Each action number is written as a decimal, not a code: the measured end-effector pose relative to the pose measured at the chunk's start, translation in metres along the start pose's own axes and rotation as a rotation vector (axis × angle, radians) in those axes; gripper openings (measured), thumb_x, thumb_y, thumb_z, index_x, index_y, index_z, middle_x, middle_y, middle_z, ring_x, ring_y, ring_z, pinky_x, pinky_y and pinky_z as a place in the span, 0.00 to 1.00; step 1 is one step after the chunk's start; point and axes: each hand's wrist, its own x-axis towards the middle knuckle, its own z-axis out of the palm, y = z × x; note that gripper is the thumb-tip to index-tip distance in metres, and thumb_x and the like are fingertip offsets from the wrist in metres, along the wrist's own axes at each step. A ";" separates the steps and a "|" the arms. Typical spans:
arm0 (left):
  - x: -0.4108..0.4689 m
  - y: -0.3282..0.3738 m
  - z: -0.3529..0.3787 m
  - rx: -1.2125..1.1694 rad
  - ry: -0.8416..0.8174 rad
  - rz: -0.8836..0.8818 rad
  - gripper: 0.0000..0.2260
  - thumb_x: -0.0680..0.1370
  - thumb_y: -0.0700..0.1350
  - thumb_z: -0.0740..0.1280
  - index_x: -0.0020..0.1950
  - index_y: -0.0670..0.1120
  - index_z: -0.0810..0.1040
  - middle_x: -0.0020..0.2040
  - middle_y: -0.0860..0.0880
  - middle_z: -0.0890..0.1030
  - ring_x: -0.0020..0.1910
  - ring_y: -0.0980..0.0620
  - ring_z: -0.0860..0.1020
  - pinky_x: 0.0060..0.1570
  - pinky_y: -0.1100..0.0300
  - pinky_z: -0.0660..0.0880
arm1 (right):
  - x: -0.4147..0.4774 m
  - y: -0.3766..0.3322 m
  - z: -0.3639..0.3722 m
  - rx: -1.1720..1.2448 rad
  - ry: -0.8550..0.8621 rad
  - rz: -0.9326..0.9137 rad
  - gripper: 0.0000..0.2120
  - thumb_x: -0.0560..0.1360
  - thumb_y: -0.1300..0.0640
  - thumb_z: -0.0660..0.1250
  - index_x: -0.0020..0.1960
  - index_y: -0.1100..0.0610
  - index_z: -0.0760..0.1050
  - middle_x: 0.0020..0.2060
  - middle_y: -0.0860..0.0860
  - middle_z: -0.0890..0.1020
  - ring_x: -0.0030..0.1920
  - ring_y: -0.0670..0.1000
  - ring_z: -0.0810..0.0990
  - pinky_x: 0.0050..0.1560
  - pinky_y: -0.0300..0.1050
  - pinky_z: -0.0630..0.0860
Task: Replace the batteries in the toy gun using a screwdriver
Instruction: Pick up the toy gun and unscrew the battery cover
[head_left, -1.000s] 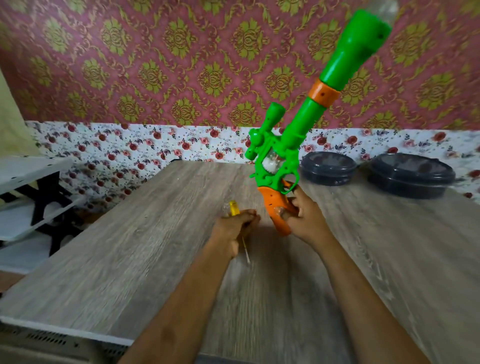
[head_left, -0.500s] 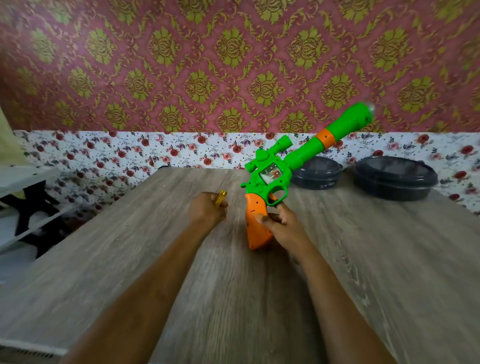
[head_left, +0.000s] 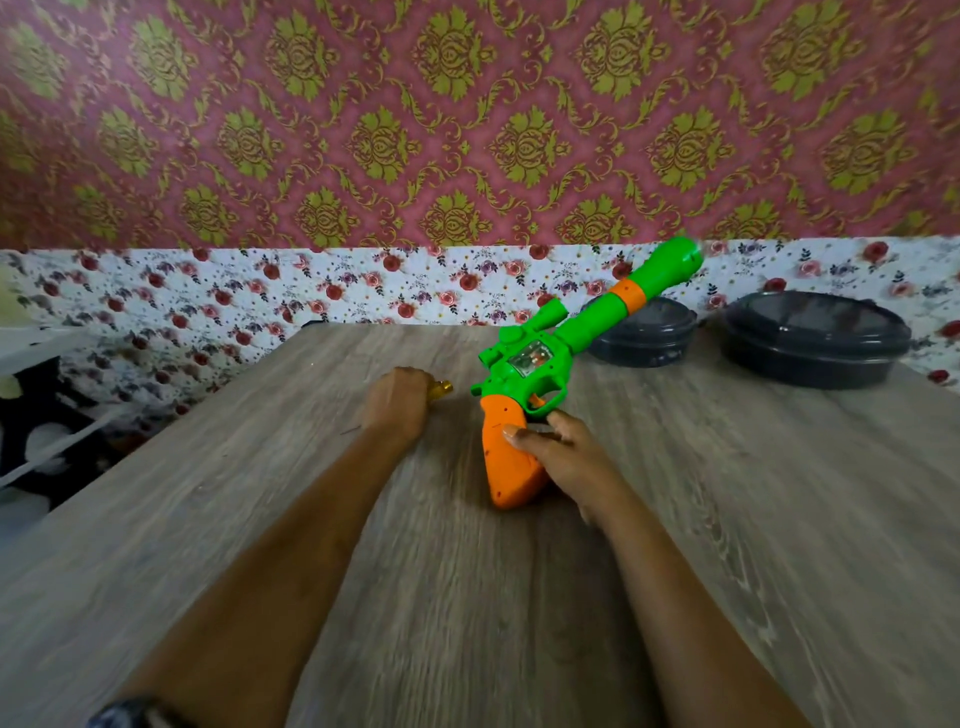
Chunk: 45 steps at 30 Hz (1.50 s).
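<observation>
right hand (head_left: 566, 460) grip: thumb and fingers closed round the orange handle of green-and-orange plastic toy gun (head_left: 524, 364) | gun: mid-table, barrel slanting away rightward, crossing in front of dark round lidded container (head_left: 649, 338) | left hand (head_left: 397, 408) grip: fisted round yellow-handled screwdriver (head_left: 441, 389), resting on grey wood-grain table (head_left: 467, 623)

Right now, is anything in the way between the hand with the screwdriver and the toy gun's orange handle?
Nothing visible is. Only bare table lies between the left hand, gripping the screwdriver, and the orange handle of the toy gun. The right hand holds that handle from the other side, its thumb lying across the handle's face.
</observation>
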 end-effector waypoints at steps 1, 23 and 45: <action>-0.001 0.001 0.000 0.036 0.012 0.016 0.07 0.77 0.41 0.63 0.47 0.41 0.80 0.47 0.40 0.81 0.46 0.41 0.79 0.42 0.54 0.72 | -0.002 -0.003 0.000 0.001 -0.008 0.002 0.10 0.75 0.58 0.67 0.53 0.51 0.70 0.46 0.48 0.76 0.43 0.43 0.74 0.40 0.28 0.68; -0.027 -0.012 -0.012 -0.031 0.113 0.046 0.08 0.79 0.40 0.60 0.55 0.45 0.77 0.48 0.41 0.81 0.45 0.42 0.79 0.42 0.55 0.73 | -0.004 -0.009 0.002 0.011 -0.027 0.077 0.09 0.74 0.58 0.68 0.54 0.55 0.74 0.49 0.52 0.79 0.50 0.49 0.76 0.49 0.41 0.71; -0.074 -0.061 -0.034 -0.175 0.012 -0.061 0.16 0.76 0.49 0.67 0.61 0.45 0.77 0.63 0.46 0.74 0.57 0.48 0.75 0.59 0.60 0.70 | -0.006 -0.009 0.000 0.072 -0.049 0.075 0.08 0.76 0.61 0.65 0.55 0.56 0.72 0.48 0.51 0.78 0.42 0.42 0.75 0.38 0.30 0.69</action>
